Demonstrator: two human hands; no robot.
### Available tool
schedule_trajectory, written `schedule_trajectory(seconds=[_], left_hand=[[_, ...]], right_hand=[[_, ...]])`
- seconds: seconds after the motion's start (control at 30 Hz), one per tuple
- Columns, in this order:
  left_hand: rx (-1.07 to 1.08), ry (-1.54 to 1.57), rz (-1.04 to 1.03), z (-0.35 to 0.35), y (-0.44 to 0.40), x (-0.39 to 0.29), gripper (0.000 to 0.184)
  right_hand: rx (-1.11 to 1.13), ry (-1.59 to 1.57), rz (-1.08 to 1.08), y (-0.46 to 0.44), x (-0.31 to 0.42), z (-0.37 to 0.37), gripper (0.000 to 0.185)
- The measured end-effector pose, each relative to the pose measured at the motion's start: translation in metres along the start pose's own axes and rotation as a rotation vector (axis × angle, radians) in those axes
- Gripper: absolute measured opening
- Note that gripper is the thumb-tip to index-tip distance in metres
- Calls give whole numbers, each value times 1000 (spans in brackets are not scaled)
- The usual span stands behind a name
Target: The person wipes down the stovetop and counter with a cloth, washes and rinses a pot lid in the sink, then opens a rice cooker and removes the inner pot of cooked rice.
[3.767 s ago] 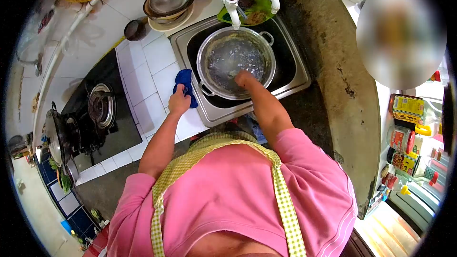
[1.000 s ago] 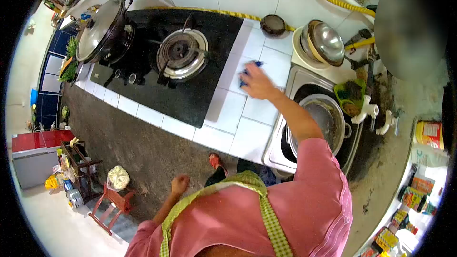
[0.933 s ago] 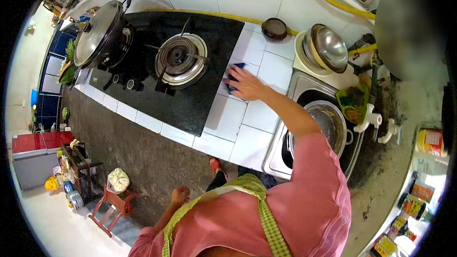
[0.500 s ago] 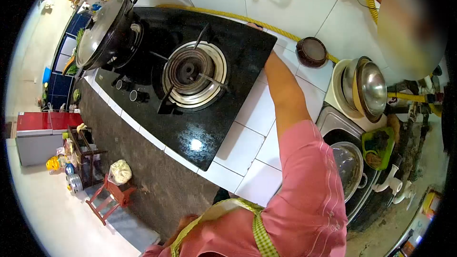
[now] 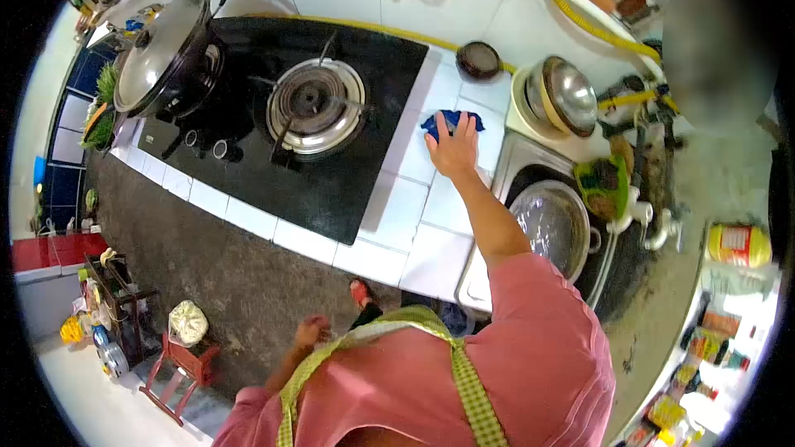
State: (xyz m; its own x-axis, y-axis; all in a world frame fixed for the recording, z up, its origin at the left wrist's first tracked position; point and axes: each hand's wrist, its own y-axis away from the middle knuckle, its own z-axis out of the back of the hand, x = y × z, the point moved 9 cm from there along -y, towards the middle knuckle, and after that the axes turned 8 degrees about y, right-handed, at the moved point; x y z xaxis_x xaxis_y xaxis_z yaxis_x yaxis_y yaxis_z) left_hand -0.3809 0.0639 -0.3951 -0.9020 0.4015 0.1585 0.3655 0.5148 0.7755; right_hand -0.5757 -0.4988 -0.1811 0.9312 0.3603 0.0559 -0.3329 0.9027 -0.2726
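My right hand lies on a crumpled blue cloth on the white tiled counter, its fingers spread over the cloth. The cloth is between the black gas stove and the sink. Low by my body, over the dark floor, my left hand is loosely closed, with nothing visible in it. A round metal pot with liquid stands in the sink.
A lidded wok sits on the far left burner. Against the wall are a small dark pot and stacked bowls. A green basket stands by the white taps. On the floor is a red stool.
My right hand has moved from the counter's back edge by the wall to its middle, and the blue cloth is visible again. The view has shifted; my left hand shows more clearly.
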Motion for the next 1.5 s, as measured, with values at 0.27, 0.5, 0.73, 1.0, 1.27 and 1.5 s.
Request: schedule_trajectory(seconds=[0.27,0.5,0.73,1.0,1.27,1.5], left_hand=[[-569,-793,-255,9,73,-69,23],[-660,-839,-357,34,108,-76,22],[-648,-414,-360,-18,119,-28,17],[-823,-1356,-1425,-246,167,-118,19],[-411,-1180,-1790,-427,169,-188,14],[-884,-2038,-1809,-522,125,-213,22]], right_hand=[[106,-4,-9,187,37,64,50],[78,-164,100,74,14,53,20],[-61,-226,647,-188,148,32,31],[-30,-110,396,-181,93,11,33],[332,-544,763,-123,143,34,21],[134,-295,888,-176,193,27,22]])
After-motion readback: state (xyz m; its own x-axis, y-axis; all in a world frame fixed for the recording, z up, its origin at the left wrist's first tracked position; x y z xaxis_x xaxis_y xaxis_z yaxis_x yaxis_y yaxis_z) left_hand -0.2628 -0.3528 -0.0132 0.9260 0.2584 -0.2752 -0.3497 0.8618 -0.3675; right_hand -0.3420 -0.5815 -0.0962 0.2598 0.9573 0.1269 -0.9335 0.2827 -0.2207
